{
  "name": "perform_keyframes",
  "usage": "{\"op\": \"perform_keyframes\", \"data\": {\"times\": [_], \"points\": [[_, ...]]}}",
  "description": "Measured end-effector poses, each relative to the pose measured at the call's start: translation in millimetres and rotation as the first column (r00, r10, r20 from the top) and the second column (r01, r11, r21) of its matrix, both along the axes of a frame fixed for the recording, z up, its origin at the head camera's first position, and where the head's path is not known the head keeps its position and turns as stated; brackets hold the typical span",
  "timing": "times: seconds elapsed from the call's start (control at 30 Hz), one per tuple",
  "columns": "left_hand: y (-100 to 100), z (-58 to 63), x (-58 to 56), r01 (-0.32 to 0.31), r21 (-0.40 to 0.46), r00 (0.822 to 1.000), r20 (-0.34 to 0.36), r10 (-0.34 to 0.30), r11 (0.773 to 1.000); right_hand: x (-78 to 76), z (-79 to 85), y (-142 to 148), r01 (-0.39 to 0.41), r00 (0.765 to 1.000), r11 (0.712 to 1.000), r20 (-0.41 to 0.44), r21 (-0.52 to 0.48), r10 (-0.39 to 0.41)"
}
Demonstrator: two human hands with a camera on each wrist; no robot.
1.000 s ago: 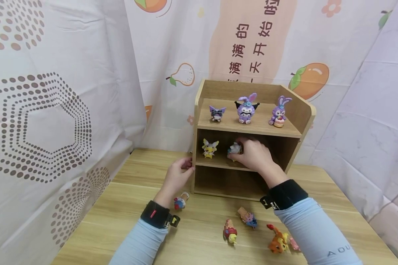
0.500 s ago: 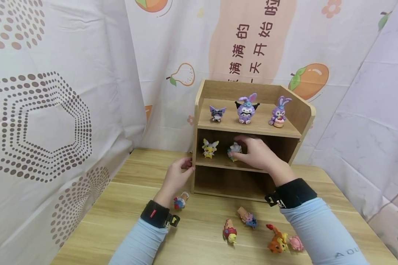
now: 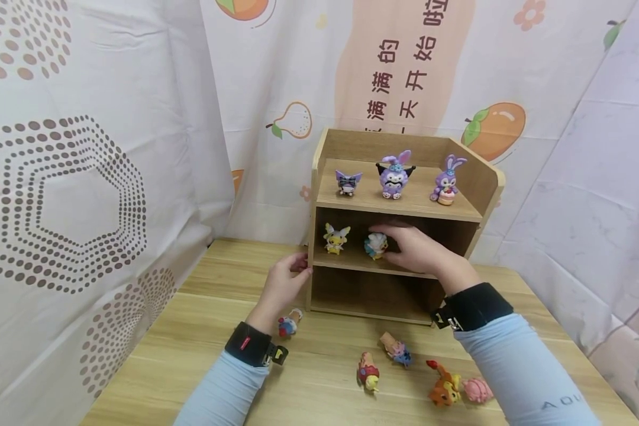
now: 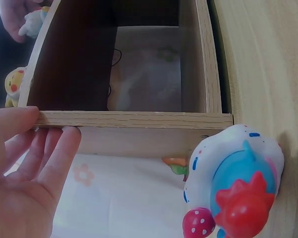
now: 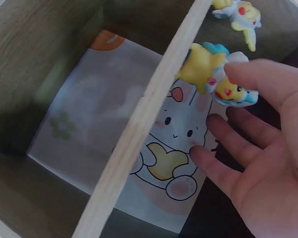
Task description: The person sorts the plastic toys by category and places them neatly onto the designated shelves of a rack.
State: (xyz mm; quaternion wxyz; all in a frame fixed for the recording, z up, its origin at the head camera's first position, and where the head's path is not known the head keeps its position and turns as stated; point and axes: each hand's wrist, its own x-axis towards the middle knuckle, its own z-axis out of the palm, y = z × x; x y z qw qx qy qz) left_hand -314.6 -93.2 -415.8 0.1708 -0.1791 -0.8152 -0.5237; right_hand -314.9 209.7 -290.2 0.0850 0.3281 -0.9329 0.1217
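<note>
The white-capped figurine (image 3: pixel 375 245) stands, long axis vertical, on the middle board (image 3: pixel 346 262) of the wooden rack (image 3: pixel 383 141), facing the loosely spread right hand (image 3: pixel 418 248), while the left hand (image 3: pixel 285 283) pinches the side panel (image 4: pixel 139 119).

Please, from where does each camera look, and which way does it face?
Head camera: on the head, facing forward and down toward the wooden shelf; shows left hand, right hand and blue sleeves.
Left-wrist camera: on that wrist, facing the shelf's left side; shows left hand, part of right hand.
Right-wrist camera: on that wrist, facing into the shelf; shows right hand.
Head and right wrist share the figurine beside the right hand.
</note>
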Motion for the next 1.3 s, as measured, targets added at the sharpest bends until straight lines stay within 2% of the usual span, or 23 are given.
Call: {"op": "perform_keyframes", "data": {"times": [0.3,0.8,1.3], "points": [[-1.2,-3.0,-3.5,0.011,-0.002,1.0,-0.019,-0.011,1.0,-6.3,-4.4,-2.0,0.019,1.0,1.0,-0.002,0.011,-0.019],[-0.5,-1.2,-2.5,0.011,0.001,1.0,-0.013,-0.011,1.0,-4.6,-10.6,-4.3,0.162,0.986,0.986,-0.032,-0.029,-0.163],[-0.2,-0.7,-1.9,0.013,0.005,1.0,0.009,-0.013,1.0,-5.1,-16.7,-7.2,0.237,0.97,0.971,-0.059,-0.02,-0.237]]}}
